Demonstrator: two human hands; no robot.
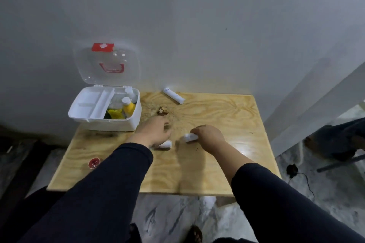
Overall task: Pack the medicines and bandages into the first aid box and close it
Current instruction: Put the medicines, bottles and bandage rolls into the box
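While both dark-sleeved arms reach in from the near edge, the pale plywood table (227, 144) fills the middle of the view, set against a grey wall.

White plastic first aid box (118, 124) at the table's far left corner, base open. Its clear hinged lid (88, 69) stands upright against the wall, with a red cross label and a red handle showing through it. A white divided tray sits in the left part of the box; the right part holds yellow bottles with white caps (128, 105), upright to tilted, and other packed items too blurred to name.

Left hand (155, 131) palm down just right of the box, fingers curled over a small white roll with a reddish end (165, 144) that pokes out under the wrist side. Whether the fingers actually clamp it I cannot tell.

Right hand (209, 134) near table centre, fingers closed around a small white bandage roll (189, 137), its end sticking out to the left.

White tube-shaped roll with blue print (173, 95) lies alone at the far edge, near the wall, well apart from both hands.

Small brown crumpled item (162, 110) between box and tube; identity unclear.

Small round red object (94, 162) near the left front edge.
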